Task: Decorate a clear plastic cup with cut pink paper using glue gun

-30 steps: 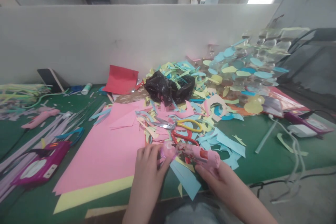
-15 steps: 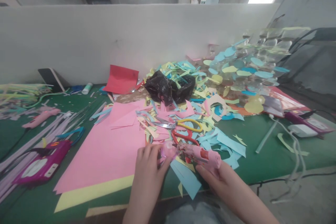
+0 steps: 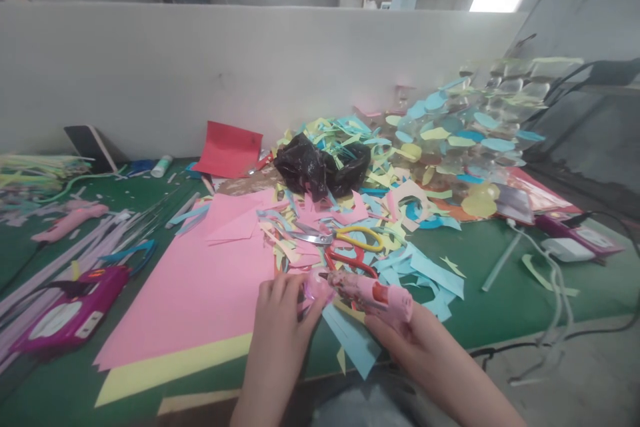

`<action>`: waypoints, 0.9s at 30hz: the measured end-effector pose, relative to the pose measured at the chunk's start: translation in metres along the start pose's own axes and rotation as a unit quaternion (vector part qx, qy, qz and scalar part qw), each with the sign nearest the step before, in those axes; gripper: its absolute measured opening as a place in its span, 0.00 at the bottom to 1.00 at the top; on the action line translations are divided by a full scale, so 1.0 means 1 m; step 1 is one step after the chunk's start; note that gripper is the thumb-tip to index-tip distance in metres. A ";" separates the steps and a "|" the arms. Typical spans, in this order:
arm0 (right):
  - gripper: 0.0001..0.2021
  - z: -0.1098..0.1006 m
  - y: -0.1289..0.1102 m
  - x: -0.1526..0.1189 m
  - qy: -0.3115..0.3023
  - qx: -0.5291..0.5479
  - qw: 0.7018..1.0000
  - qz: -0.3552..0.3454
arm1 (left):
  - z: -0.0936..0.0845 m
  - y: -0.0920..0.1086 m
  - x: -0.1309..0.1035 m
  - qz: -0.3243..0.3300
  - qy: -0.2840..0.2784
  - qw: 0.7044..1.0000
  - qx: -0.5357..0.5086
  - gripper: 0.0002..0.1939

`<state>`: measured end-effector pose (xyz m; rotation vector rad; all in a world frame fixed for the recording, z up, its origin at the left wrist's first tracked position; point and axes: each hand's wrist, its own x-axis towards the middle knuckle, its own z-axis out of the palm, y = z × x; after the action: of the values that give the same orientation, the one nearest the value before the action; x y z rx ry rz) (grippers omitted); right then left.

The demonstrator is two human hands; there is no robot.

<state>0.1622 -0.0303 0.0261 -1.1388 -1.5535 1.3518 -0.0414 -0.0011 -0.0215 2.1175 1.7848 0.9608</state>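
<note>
My left hand (image 3: 284, 310) is closed around a small clear, pinkish plastic piece (image 3: 317, 285), whose exact kind I cannot make out. In my right hand (image 3: 407, 337) is a pink hot glue gun (image 3: 375, 295), gripped by its handle. The gun's dark nozzle points left and meets the plastic piece, or hovers just over it. Just beyond the hands lie scissors (image 3: 357, 239) with one yellow and one red handle, on a heap of paper scraps (image 3: 420, 273). Large pink paper sheets (image 3: 195, 287) spread out to the left of my left hand.
A black plastic bag (image 3: 313, 170) full of scraps stands at the back. Clear cups with paper discs (image 3: 470, 133) crowd the right rear. Another pink glue gun (image 3: 70, 221) and a magenta device (image 3: 75, 317) lie left. White cables (image 3: 555, 287) hang over the right edge.
The whole view has shifted slightly, with most things a little farther left. Both hands keep their grips, and the glue gun's nozzle stays at the plastic piece.
</note>
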 end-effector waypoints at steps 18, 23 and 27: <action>0.22 0.004 0.004 0.004 -0.007 -0.032 0.999 -0.006 | 0.000 -0.001 -0.002 -0.001 -0.018 1.000 -0.012 0.10; 0.22 0.004 0.002 0.006 -0.013 -0.036 0.999 -0.010 | 0.001 -0.002 -0.003 0.005 -0.015 1.000 -0.007 0.10; 0.23 0.004 0.000 0.004 -0.012 -0.039 0.999 -0.002 | 0.001 -0.003 -0.003 0.010 -0.009 1.000 0.001 0.10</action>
<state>0.1574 -0.0276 0.0251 -1.1700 -1.6367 1.3169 -0.0435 -0.0032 -0.0246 2.1420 1.7596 0.9417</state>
